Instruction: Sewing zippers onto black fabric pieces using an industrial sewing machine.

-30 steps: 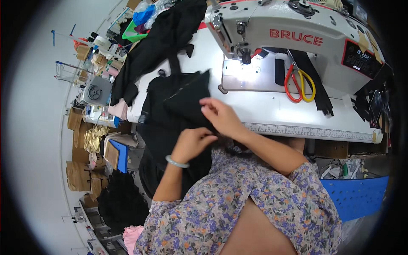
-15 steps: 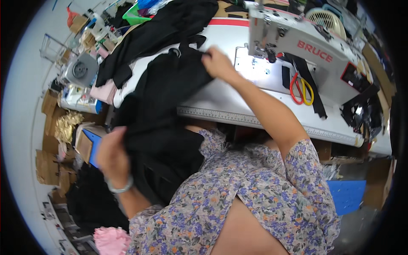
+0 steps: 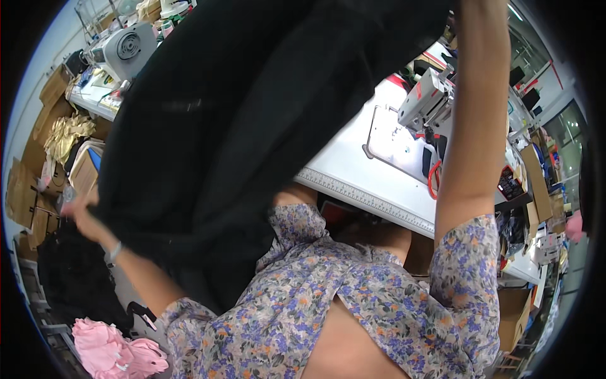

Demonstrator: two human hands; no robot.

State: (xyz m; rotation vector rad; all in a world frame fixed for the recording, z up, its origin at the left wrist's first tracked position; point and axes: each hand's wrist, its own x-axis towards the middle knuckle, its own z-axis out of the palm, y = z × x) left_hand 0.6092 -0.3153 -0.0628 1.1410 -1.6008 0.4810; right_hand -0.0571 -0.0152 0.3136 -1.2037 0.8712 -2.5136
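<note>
A large black garment is raised in front of me and spread wide, blurred in places. It covers the left part of the sewing table. My left hand, with a bracelet at its wrist, is beside the garment's lower left edge; motion smears its fingers, so I cannot make out their grip. My right forearm stretches up past the garment's upper right end, and the hand itself lies beyond the top of the picture. Behind that arm stands a white sewing machine, partly hidden, with red-handled scissors by it.
A ruler strip runs along the front edge of the white table. Pink cloth lies at the lower left, near a dark fabric heap. Another grey-white machine stands at the far left. Cardboard is at the right.
The black garment has been lifted from the table's edge and spread out. My right hand has risen out of the picture; my left hand has moved outward to the left. The view has shifted too.
</note>
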